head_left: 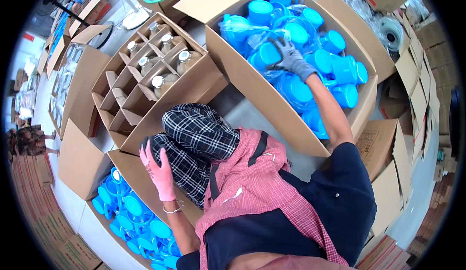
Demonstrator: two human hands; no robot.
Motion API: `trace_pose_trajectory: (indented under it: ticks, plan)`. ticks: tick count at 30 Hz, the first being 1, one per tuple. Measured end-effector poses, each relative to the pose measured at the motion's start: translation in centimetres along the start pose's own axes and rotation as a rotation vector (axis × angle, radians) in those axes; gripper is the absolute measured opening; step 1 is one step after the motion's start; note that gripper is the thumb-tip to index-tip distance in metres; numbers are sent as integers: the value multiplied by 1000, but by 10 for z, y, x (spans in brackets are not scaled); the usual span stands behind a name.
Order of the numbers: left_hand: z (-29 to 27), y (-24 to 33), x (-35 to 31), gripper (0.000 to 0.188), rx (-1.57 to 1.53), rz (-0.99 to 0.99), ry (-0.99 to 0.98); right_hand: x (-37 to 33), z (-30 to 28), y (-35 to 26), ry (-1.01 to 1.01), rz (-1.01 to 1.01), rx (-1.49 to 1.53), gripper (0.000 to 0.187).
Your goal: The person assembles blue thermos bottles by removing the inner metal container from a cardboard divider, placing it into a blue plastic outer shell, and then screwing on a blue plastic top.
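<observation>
Blue cup (267, 55): just left of the right hand (282, 56), at the picture-left side of the large carton, against the gloved fingers and among other pieces of the same kind.
Cup's look: plain bright blue, smooth and glossy, its round flat end facing up toward the camera; the lower part is hidden by its neighbours.
Right hand's pose: grey glove, back upward, fingers parted and curved about the cup's right edge; whether they grip it or only rest on it, I cannot tell. The bare forearm reaches forward and inward across the carton from a dark short sleeve.
Left hand's pose: the left hand (158, 167) is raised near the knee, fingers up and spread wide, with nothing visible in its hold; its glove is pink with dark patches, and a thin bracelet (174, 207) circles the wrist.
Large carton: brown cardboard carton (245, 75), flaps folded out, heaped with blue cups lying at various angles, some under clear film.
Bottle box: a divided box (179, 90) stands left of it, six lidded bottles (185, 65) visible in its compartments.
Lower-left carton: another open carton (138, 177), beside the left forearm, holds more blue pieces (135, 206).
Lap: checked trousers (194, 129) and a pink apron (238, 177).
</observation>
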State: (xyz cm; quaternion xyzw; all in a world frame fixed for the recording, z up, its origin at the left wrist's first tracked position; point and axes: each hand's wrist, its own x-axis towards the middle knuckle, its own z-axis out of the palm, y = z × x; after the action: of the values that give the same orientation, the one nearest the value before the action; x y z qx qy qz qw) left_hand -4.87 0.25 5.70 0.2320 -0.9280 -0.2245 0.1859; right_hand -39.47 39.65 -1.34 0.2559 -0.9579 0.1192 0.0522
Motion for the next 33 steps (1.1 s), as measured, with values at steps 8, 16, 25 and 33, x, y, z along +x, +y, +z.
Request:
trace_pose_trajectory:
  ticks: [8, 16, 25, 33]
  plan:
    - [14, 46, 6, 53, -411, -19, -86, 18, -90, -105, 60, -140, -94, 108]
    - [19, 47, 30, 55, -1154, -343, -189, -31, -79, -229, -284, -650, 989, 86]
    - [-91, -204, 50, 56, -671, -654, 758, 116, 104, 161, 236, -252, 39, 73]
    - [-40, -295, 49, 50, 929, -997, 198, 73, 72, 133, -26, 154, 103, 51]
